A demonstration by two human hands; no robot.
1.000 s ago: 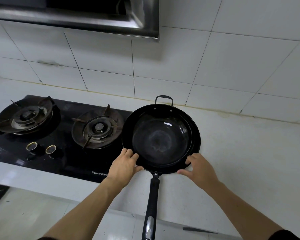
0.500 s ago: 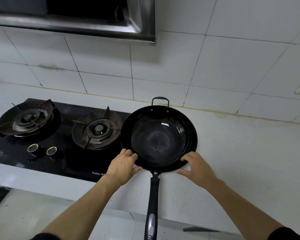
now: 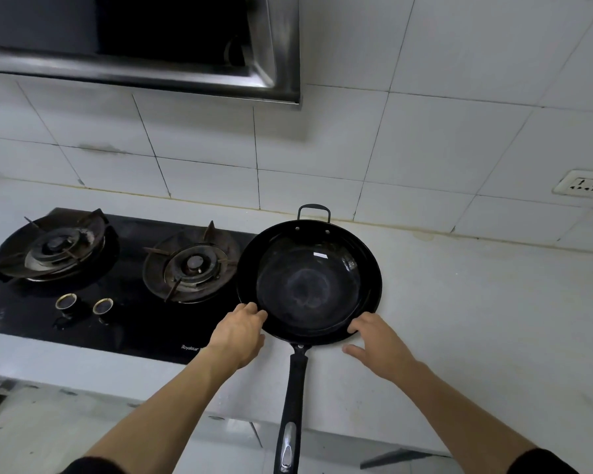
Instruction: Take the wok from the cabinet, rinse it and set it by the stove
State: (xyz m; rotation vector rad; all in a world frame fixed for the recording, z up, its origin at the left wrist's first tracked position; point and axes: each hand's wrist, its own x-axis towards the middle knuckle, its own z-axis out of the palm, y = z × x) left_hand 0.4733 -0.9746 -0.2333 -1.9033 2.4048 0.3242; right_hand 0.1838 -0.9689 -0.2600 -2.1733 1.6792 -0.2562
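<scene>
Black and shiny, the wok point(image 3: 308, 285) sits on the white counter point(image 3: 476, 319) at frame centre, just right of the stove point(image 3: 117, 285). The left hand point(image 3: 238, 331) and right hand point(image 3: 379, 338) touch its near rim, fingers loosely extended.

White tiled wall point(image 3: 425, 131) behind a pale countertop point(image 3: 476, 319) — steel range hood point(image 3: 185, 73) overhead, wall socket point(image 3: 581, 183) at right.

left sleeve point(image 3: 93, 466): black, short | right sleeve point(image 3: 541, 462): black, short | forearms bare
</scene>
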